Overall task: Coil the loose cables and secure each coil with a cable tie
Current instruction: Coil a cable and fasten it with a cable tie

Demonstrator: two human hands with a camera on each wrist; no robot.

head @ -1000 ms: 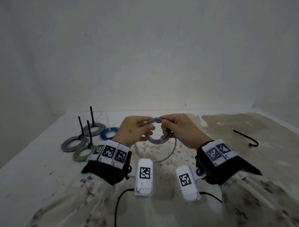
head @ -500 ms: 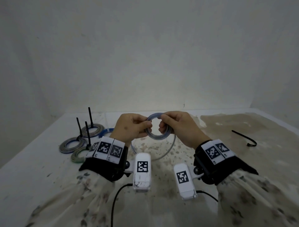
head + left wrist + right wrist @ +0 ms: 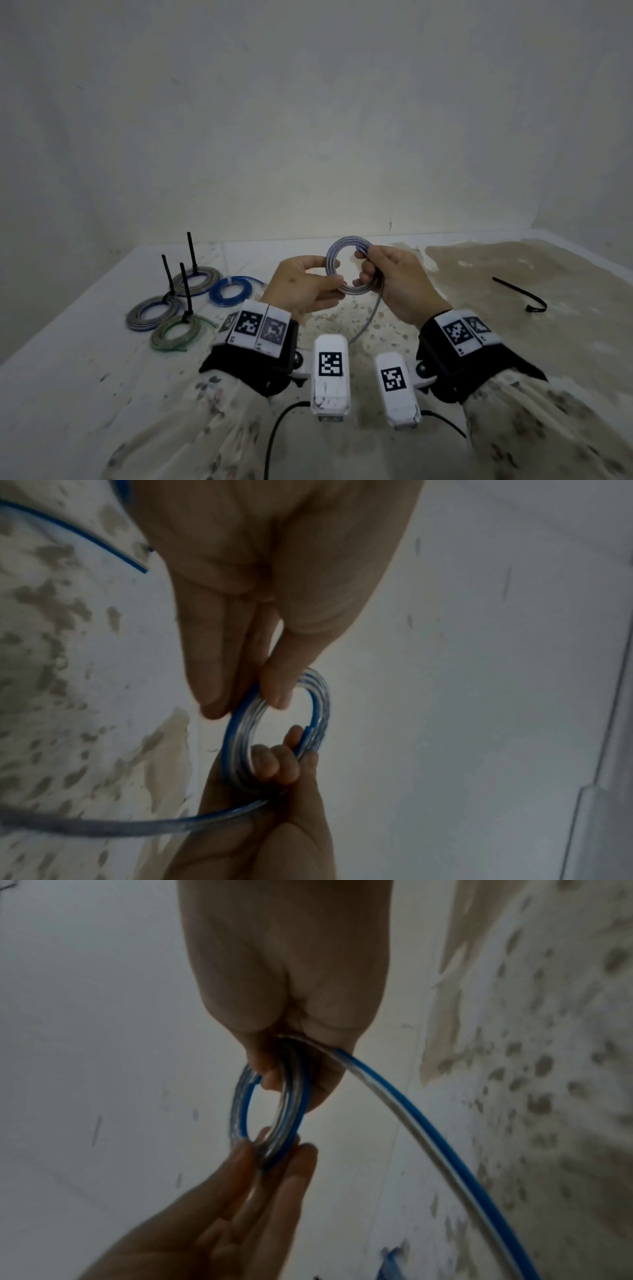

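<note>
At 9 o'clock on the stained white table (image 3: 85, 370) I see four finished cable coils (image 3: 197, 279), three w/ black ties standing up. Centre, held above the table: my left hand (image 3: 301, 287) pinches the clear-and-blue striped cable coil (image 3: 346, 267) at its lower-left w/ thumb and straight fingers, my right hand (image 3: 397, 281) has fingers curled thru its right side, loose tail (image 3: 366, 318) hanging toward 6. At 3 o'clock a loose black cable tie (image 3: 520, 294) lies well apart.

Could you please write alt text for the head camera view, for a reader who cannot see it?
Two hands, left hand and right hand, pinch a small blue-and-clear cable coil above a stained table. Four finished coils lie left; a black cable tie lies right.
</note>
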